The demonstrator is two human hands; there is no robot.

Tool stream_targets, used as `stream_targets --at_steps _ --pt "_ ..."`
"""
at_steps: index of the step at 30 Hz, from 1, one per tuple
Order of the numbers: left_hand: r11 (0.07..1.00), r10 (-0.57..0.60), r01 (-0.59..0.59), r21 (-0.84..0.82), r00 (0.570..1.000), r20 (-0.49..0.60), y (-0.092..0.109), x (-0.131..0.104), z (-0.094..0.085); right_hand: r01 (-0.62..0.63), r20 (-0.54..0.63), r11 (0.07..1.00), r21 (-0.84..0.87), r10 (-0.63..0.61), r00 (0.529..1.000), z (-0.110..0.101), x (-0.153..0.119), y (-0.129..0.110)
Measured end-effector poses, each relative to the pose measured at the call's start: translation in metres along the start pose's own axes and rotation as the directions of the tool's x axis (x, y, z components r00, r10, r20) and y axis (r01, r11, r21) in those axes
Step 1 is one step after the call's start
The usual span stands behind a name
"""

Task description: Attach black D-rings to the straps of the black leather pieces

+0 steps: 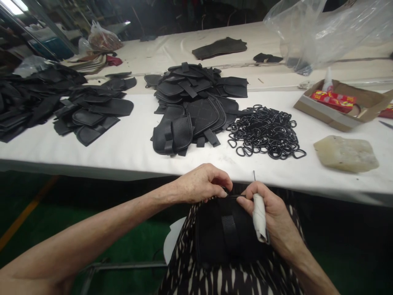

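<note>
A black leather piece (229,233) with a strap across it lies on my lap, over patterned clothing. At its upper edge my left hand (208,184) pinches a small dark part between thumb and fingertips; the part is mostly hidden. My right hand (264,205) is closed around a tool with a white wrapped handle (259,219), whose thin metal tip points up toward the table, and its thumb touches the piece's edge. Beyond my hands, black D-shaped rings (267,131) lie heaped on the table, beside a pile of similar black pieces (187,106).
On the white table (129,157), more black pieces (95,110) are piled at the left. At the right are a cardboard box (328,114) with red packets and a yellowish block (346,153). Clear plastic bags (331,32) lie behind.
</note>
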State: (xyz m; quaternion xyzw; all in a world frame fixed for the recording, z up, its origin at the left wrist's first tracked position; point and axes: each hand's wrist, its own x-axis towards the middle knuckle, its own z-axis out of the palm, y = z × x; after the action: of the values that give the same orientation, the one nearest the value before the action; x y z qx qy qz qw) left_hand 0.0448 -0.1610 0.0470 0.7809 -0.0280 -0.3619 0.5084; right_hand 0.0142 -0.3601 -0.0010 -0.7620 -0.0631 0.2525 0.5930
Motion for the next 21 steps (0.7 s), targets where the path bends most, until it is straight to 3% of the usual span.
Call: stream_targets --at_steps 5,15,21 --pt "0.999 -0.009 0.009 -0.051 1.0 -0.009 -0.01 0.002 0.002 0.031 -0.031 0.998 -0.045 -0.032 0.999 0.001 0.0 0.004" --pt "0.992 0.048 -0.043 0.116 0.998 -0.038 -0.01 -0.003 0.0 0.042 -0.048 0.998 -0.055 -0.044 0.998 0.001 0.0 0.002" --pt "0.997 0.08 -0.079 -0.017 0.993 0.082 -0.017 -0.008 -0.003 0.024 0.011 1.0 0.006 -0.024 1.0 -0.004 0.002 0.017"
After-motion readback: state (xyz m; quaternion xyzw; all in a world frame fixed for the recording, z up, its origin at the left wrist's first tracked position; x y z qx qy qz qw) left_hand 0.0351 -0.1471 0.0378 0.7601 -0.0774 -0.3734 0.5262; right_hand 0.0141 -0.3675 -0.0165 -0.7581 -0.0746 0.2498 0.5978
